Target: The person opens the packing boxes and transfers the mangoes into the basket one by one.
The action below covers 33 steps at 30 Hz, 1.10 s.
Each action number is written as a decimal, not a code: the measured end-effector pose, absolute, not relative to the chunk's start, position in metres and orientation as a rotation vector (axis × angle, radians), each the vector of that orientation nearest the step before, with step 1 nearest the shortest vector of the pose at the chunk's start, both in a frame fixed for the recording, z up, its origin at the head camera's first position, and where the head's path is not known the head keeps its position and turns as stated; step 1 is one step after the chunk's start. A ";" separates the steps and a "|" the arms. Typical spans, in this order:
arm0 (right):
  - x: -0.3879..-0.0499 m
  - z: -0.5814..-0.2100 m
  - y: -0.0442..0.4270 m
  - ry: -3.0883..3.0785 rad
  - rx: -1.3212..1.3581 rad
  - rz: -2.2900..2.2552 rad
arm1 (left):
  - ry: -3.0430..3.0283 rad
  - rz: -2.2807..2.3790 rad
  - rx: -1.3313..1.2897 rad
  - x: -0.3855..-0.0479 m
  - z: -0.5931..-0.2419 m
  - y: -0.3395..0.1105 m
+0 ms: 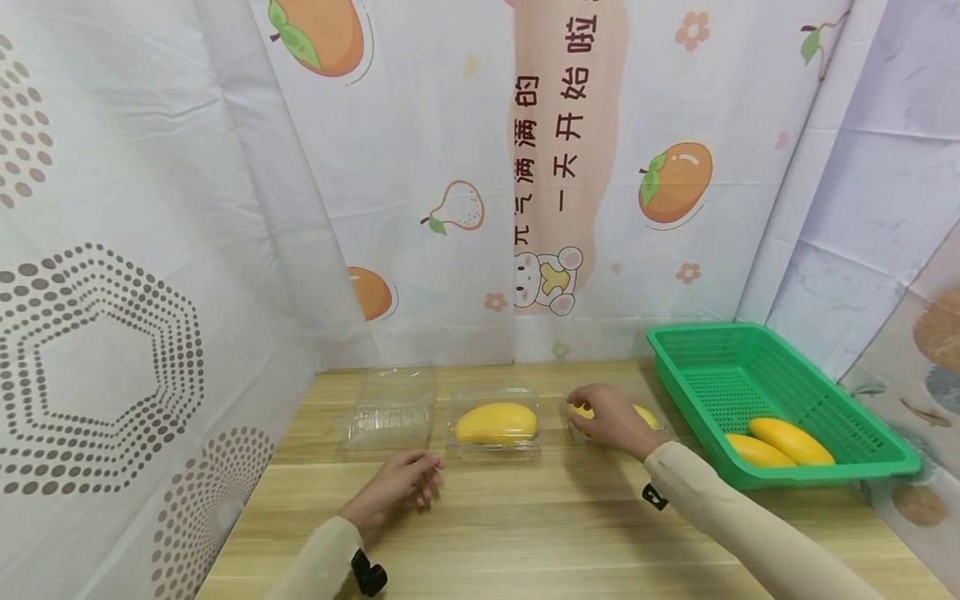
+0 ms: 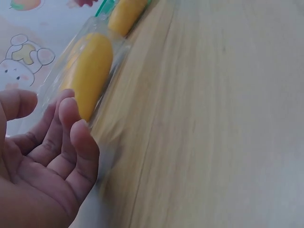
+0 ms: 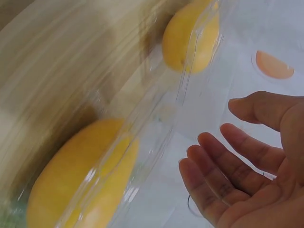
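Note:
My right hand (image 1: 615, 421) hovers over a clear plastic box with a yellow mango (image 1: 647, 417) inside, at the right of the row. The right wrist view shows that mango (image 3: 80, 175) and the fingers spread, holding nothing. Whether this box's lid is closed I cannot tell. In the middle, another clear box (image 1: 495, 393) holds a mango (image 1: 497, 422). My left hand (image 1: 397, 487) is in front of the boxes, its fingers loosely bent and holding nothing, as the left wrist view confirms. A clear box (image 1: 390, 417) with a raised lid stands at the left, without fruit.
A green basket (image 1: 885, 442) stands at the right of the wooden table (image 1: 510, 533), with two mangoes (image 1: 791, 442) at its near end. A printed curtain (image 1: 450, 283) hangs behind the table, with more cloth along both sides.

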State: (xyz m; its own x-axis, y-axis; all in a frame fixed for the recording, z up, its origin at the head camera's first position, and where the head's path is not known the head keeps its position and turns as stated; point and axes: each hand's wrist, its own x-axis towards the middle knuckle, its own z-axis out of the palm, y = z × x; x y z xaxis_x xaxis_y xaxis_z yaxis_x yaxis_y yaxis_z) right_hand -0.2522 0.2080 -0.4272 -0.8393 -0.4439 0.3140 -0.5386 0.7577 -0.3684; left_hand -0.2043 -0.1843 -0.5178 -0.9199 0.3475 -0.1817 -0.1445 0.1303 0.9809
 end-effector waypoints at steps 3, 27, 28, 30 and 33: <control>-0.252 -0.430 0.197 -2.755 0.795 0.719 | 2.052 1.865 0.180 -0.205 -0.518 -0.180; -0.247 -0.437 0.104 -2.796 1.077 0.683 | 2.062 1.922 0.171 -0.218 -0.525 -0.160; -0.247 -0.438 0.100 -2.793 1.086 0.668 | 2.059 1.923 0.162 -0.219 -0.524 -0.160; -0.247 -0.440 0.092 -2.782 1.113 0.643 | 2.058 1.921 0.153 -0.220 -0.524 -0.160; -0.246 -0.440 0.081 -2.774 1.151 0.643 | 2.066 1.918 0.144 -0.220 -0.524 -0.159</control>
